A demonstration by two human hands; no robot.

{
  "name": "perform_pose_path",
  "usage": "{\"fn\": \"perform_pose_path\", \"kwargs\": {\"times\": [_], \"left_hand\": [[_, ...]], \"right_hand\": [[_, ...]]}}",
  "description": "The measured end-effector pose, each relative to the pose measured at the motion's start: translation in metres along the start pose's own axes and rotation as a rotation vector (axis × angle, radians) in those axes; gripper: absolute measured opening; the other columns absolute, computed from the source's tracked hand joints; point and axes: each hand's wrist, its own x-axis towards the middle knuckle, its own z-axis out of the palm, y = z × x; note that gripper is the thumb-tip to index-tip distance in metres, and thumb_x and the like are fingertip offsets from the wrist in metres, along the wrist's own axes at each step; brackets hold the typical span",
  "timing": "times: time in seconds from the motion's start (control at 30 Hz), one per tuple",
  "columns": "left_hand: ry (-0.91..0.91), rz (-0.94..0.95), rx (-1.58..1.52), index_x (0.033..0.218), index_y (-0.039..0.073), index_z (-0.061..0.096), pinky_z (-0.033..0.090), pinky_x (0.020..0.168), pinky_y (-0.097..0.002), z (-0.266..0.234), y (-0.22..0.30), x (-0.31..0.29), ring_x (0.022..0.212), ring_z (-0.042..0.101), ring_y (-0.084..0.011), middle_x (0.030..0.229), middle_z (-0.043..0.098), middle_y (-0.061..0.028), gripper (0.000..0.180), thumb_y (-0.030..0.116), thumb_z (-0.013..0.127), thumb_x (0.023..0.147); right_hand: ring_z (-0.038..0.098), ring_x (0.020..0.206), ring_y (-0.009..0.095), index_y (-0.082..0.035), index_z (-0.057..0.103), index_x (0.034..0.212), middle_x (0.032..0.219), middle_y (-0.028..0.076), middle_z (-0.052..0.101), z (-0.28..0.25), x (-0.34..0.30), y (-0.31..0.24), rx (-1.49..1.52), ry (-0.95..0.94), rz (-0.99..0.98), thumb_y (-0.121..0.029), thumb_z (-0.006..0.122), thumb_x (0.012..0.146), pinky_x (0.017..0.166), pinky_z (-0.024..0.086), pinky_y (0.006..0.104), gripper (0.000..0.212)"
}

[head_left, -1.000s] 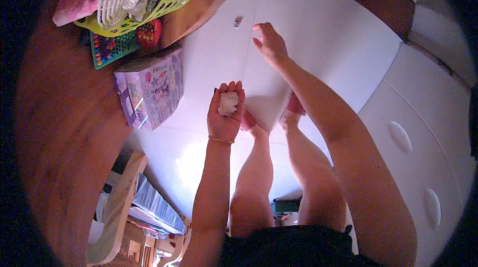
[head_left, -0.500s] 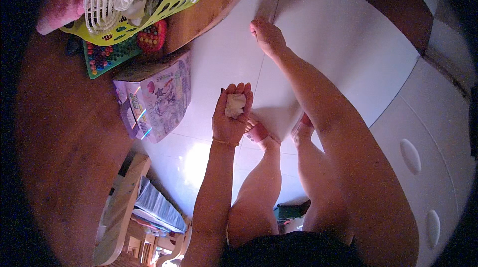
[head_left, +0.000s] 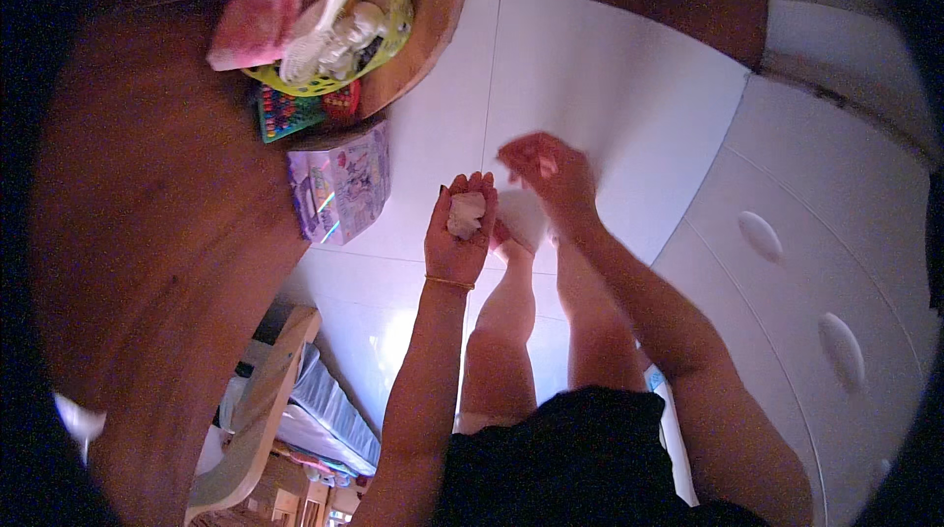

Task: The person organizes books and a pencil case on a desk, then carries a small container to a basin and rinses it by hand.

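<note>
My left hand (head_left: 457, 232) is palm up, its fingers curled up around a small crumpled white wad (head_left: 466, 214) that looks like tissue. A thin yellow band circles that wrist. To the right and slightly farther off, my right hand (head_left: 551, 173) hangs above the floor, blurred by motion. Its fingers look bent, but whether anything is between them cannot be made out. The two hands are apart. Below them are my bare legs and feet, partly hidden by my hands.
At the far left, a yellow-green basket (head_left: 324, 85) holds a white brush and cloths on a wooden surface (head_left: 177, 193). Near it are a colourful pegboard (head_left: 285, 116) and a purple box (head_left: 344, 188). White tiles (head_left: 590, 65) cover the floor; a pale panel (head_left: 787, 330) with oval knobs stands right.
My right hand has come back nearer to my left hand, from a closed fist farther out. The left hand still holds the white wad. The view has shifted, showing more of the basket.
</note>
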Motion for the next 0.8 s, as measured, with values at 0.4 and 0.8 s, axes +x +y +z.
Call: {"fn": "perform_pose_path", "kwargs": {"times": [0.4,0.8], "left_hand": [[0.013,0.071,0.174,0.091,0.008,0.052,0.043,0.086,-0.0371,0.101,-0.069,-0.147,0.098,0.052,-0.0223,0.094,0.055,-0.0085,0.024,0.03,0.046,0.089],[-0.05,0.195,0.113,0.057,0.016,0.033,0.039,0.057,-0.0258,0.18,-0.059,-0.282,0.055,0.043,-0.0128,0.051,0.033,0.0021,0.041,0.037,0.048,0.088]], "right_hand": [[0.059,0.074,0.023,-0.007,0.062,0.088,0.084,0.009,0.06,0.001,-0.18,-0.175,-0.757,-0.062,-0.694,-0.009,0.062,0.074,0.062,0.048,0.0318,0.015],[0.058,0.083,0.031,-0.004,0.054,0.092,0.09,0.015,0.059,0.047,-0.278,-0.294,-0.751,-0.383,-0.762,-0.005,0.048,0.078,0.07,0.047,0.0388,0.015]]}}
